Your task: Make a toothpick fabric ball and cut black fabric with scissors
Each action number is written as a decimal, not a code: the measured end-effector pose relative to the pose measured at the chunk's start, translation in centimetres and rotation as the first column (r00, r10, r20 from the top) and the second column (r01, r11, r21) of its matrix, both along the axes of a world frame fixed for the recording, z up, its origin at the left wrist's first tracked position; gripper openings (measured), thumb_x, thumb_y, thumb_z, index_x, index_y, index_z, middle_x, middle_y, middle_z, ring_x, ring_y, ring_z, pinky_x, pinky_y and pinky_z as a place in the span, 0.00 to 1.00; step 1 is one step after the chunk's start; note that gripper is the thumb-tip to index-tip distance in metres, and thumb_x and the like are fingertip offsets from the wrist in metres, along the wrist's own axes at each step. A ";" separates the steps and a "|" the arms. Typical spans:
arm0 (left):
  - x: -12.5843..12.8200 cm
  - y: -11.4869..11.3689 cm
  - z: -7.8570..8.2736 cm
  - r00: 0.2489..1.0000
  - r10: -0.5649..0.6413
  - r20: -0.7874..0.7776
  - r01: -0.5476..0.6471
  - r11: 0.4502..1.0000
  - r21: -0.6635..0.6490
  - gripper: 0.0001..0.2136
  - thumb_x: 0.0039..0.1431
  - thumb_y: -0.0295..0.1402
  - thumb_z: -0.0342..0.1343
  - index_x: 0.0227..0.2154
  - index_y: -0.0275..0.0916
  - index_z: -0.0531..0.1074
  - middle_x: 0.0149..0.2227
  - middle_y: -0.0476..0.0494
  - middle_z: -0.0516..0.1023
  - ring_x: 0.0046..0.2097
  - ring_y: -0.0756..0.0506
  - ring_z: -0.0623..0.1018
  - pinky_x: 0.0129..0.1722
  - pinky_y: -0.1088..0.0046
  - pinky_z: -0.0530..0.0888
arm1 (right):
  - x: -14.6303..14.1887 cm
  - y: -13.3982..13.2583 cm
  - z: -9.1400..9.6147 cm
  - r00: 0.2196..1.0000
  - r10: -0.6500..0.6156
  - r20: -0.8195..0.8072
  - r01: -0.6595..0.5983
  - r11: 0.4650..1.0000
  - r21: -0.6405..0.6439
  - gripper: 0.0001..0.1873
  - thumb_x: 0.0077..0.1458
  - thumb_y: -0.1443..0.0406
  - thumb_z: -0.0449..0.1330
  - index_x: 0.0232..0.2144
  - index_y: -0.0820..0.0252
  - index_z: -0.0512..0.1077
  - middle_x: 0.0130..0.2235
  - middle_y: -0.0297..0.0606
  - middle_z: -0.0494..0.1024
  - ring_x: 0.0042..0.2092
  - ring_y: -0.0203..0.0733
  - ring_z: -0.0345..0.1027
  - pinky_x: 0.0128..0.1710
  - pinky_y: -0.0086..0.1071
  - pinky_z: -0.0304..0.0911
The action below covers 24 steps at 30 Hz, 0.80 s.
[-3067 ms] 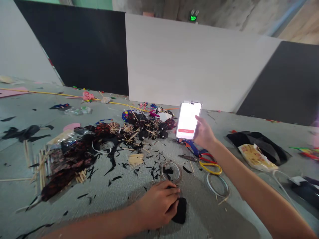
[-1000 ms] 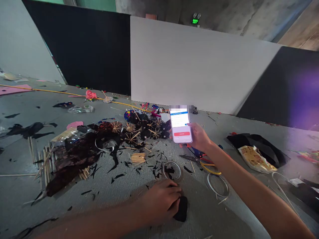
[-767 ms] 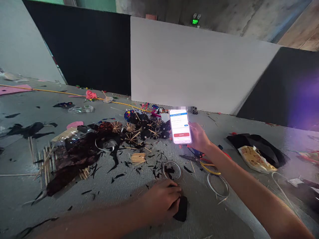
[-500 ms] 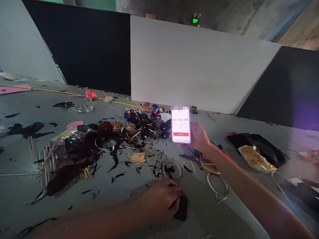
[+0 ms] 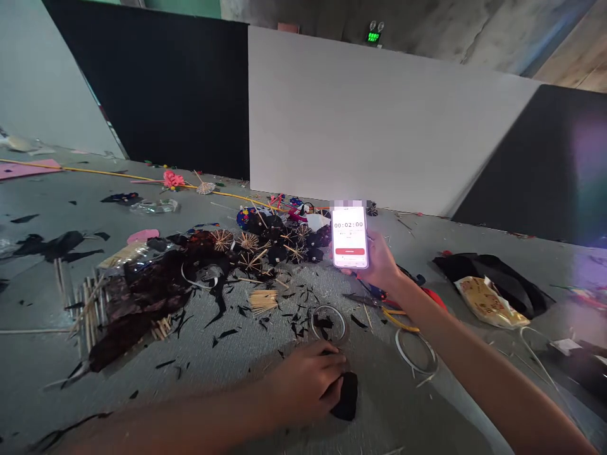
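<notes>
A lit smartphone [image 5: 349,237] showing a timer at 00:02:00 is upright in my right hand [image 5: 382,260], which grips it from the right side. Low in the middle, my left hand [image 5: 310,382] rests by the floor with its fingers curled over a folded piece of black cloth [image 5: 348,398]. The undersides of those fingers are hidden. Just beyond that hand lies a roll of white tape [image 5: 328,323], with black scraps in and around it. A second white ring [image 5: 415,351] lies under my right forearm, near yellow-handled scissors [image 5: 401,319].
Small umbrella-like stick frames [image 5: 249,241] with black covers lie heaped in the middle. Nearer are a stack of short sticks [image 5: 263,301] and dark cloth [image 5: 142,297]. A gold packet [image 5: 490,302] sits on black material at right. White and black panels [image 5: 379,126] stand behind.
The smartphone in my right hand has shifted slightly to the right and a little upward. My left hand stays in place on the black cloth.
</notes>
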<state>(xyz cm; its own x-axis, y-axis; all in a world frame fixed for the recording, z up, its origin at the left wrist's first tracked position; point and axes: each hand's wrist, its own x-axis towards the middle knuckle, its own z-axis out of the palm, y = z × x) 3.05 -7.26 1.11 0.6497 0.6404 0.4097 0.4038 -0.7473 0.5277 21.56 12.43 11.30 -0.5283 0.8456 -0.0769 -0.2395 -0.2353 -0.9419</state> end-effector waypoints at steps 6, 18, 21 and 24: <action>-0.1 -0.1 0.2 1.000 0.004 -0.028 -0.005 1.000 -0.023 0.13 0.69 0.30 0.52 0.51 0.34 0.77 0.50 0.42 0.83 0.56 0.44 0.75 0.61 0.68 0.73 | 0.2 0.5 -0.6 1.000 -0.018 -0.001 0.018 1.000 0.009 0.31 0.62 0.46 0.48 0.58 0.57 0.68 0.47 0.48 0.81 0.38 0.51 0.76 0.22 0.34 0.64; -0.1 -0.1 0.4 0.999 0.009 -0.045 -0.010 1.000 -0.019 0.13 0.69 0.30 0.53 0.52 0.34 0.78 0.50 0.41 0.83 0.57 0.43 0.75 0.61 0.67 0.73 | 0.9 0.7 -1.0 0.997 -0.074 0.009 0.073 0.995 0.075 0.31 0.62 0.45 0.48 0.59 0.55 0.68 0.50 0.47 0.80 0.41 0.52 0.76 0.24 0.35 0.64; -0.2 0.0 0.3 0.999 0.003 -0.044 -0.004 1.000 -0.019 0.14 0.69 0.30 0.53 0.52 0.33 0.78 0.51 0.42 0.83 0.57 0.43 0.76 0.61 0.66 0.73 | 1.8 1.2 -0.3 0.991 -0.125 0.038 0.121 0.988 0.093 0.31 0.62 0.46 0.49 0.59 0.54 0.68 0.53 0.48 0.80 0.44 0.54 0.76 0.27 0.36 0.66; -0.2 0.0 0.0 1.000 0.004 -0.028 -0.005 1.000 -0.011 0.14 0.70 0.31 0.52 0.52 0.34 0.78 0.50 0.43 0.83 0.56 0.42 0.76 0.60 0.66 0.74 | 3.9 3.1 0.9 0.976 -0.214 0.049 0.200 0.959 0.201 0.30 0.64 0.46 0.49 0.60 0.51 0.67 0.55 0.45 0.79 0.46 0.54 0.77 0.29 0.36 0.67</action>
